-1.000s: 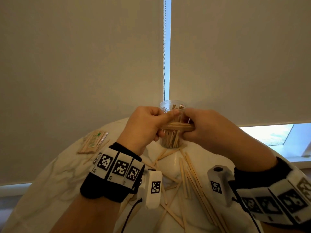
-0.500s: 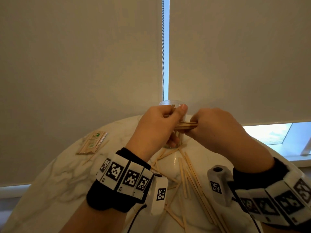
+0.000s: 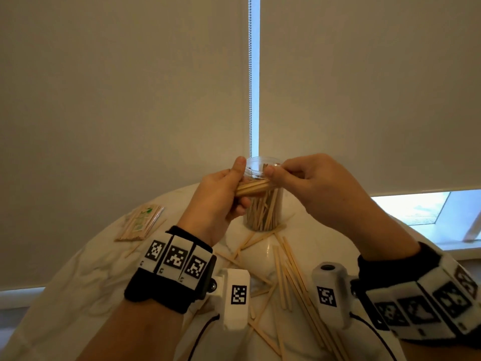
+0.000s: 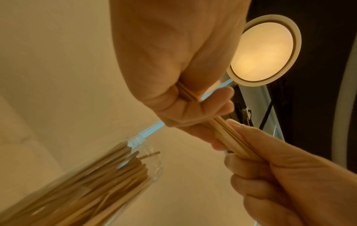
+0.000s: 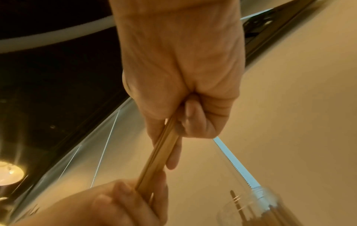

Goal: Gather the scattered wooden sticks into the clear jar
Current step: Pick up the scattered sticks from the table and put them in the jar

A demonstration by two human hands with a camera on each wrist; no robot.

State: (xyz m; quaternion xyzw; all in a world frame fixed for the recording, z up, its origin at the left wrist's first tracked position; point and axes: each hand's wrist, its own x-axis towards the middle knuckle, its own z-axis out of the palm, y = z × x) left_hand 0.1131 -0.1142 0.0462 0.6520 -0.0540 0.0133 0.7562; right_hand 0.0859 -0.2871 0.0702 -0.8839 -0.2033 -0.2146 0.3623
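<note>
A small bundle of wooden sticks (image 3: pixel 253 188) is held between both hands in front of the clear jar (image 3: pixel 264 209), just below its rim. My left hand (image 3: pixel 229 188) grips the bundle's left end; my right hand (image 3: pixel 286 175) pinches its right end. The jar stands upright on the white marble table (image 3: pixel 78 269) and holds several sticks. More loose sticks (image 3: pixel 289 277) lie scattered on the table below the hands. The left wrist view shows the bundle (image 4: pixel 226 134) between both fists and the jar (image 4: pixel 108 175) lower left. The right wrist view shows the bundle (image 5: pixel 160 151) too.
A wrapped pack of sticks (image 3: pixel 141 222) lies at the table's left. Drawn roller blinds (image 3: pixel 130 100) hang right behind the table, with a bead chain (image 3: pixel 250 74) in the gap. A window sill (image 3: pixel 429 212) shows at the right.
Both hands have risen with the bundle toward the jar's rim. The bundle has tilted, its right end now higher. The head view has closed in.
</note>
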